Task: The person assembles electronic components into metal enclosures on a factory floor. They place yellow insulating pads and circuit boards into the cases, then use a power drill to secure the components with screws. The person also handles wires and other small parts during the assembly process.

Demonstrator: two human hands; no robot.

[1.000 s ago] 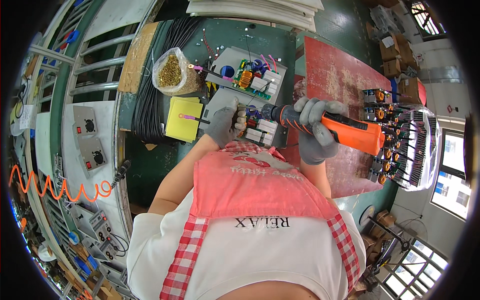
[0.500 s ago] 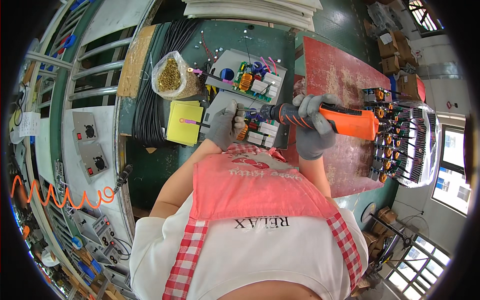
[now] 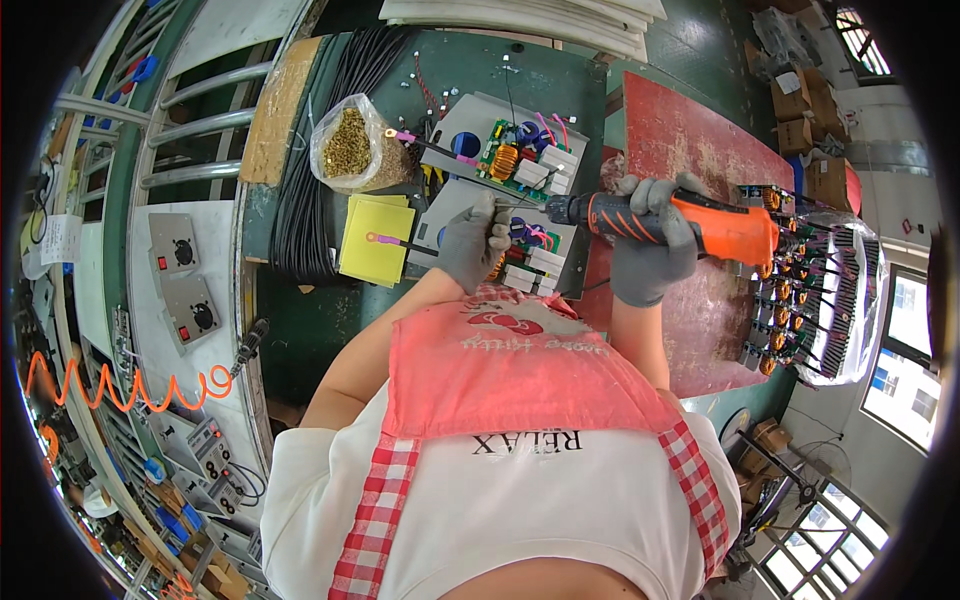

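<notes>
My right hand (image 3: 655, 245), in a grey glove, is wrapped around an orange and black power screwdriver (image 3: 738, 228). The tool lies nearly level and its long thin bit points left. At the tip of the bit are the pinched fingers of my left hand (image 3: 472, 242), gloved too; whatever they hold is too small to make out. Below both hands, a grey metal plate (image 3: 432, 215) carries a circuit board (image 3: 540, 262) with white blocks and a copper coil, partly hidden by my left hand. A second circuit board (image 3: 525, 158) on a similar plate sits just beyond.
Left of the plates are an open plastic bag of brass-coloured screws (image 3: 348, 150), yellow sheets (image 3: 362, 255) and a bundle of black cables (image 3: 300, 225). To the right, a worn red board (image 3: 700, 130) extends toward several assembled circuit boards (image 3: 778, 300).
The screwdriver and my right hand have shifted right and slightly up, with more of the bit showing. My left hand has moved a little right and up, still pinched.
</notes>
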